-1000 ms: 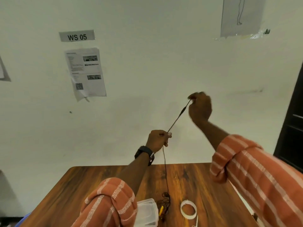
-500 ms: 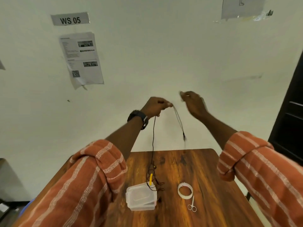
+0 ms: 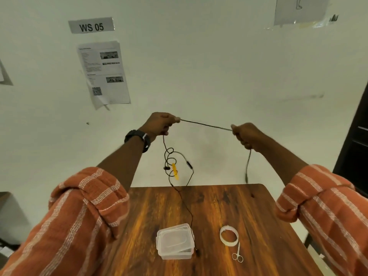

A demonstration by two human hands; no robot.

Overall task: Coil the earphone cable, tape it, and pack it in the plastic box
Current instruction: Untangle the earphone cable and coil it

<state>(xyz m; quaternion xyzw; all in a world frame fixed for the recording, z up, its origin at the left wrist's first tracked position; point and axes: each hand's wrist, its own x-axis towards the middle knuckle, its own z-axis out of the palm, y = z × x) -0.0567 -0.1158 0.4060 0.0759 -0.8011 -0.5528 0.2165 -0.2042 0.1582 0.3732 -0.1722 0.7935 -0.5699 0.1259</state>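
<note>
- Your left hand (image 3: pixel 159 124) is clenched on the thin black earphone cable (image 3: pixel 206 124), pulled taut across to your right hand (image 3: pixel 246 136), also clamped on it.
- Slack tangle hangs below; nothing coiled or taped yet, in my judgement.
- Near: clear lidded plastic box (image 3: pixel 175 241), white tape ring (image 3: pixel 229 235), small steel scissors (image 3: pixel 238 254) on the glossy wooden table (image 3: pixel 268 226).

Rolled orange sleeves (image 3: pixel 87 206) with white woven stripes, black wristwatch (image 3: pixel 139 137) on left wrist, bare forearms
</note>
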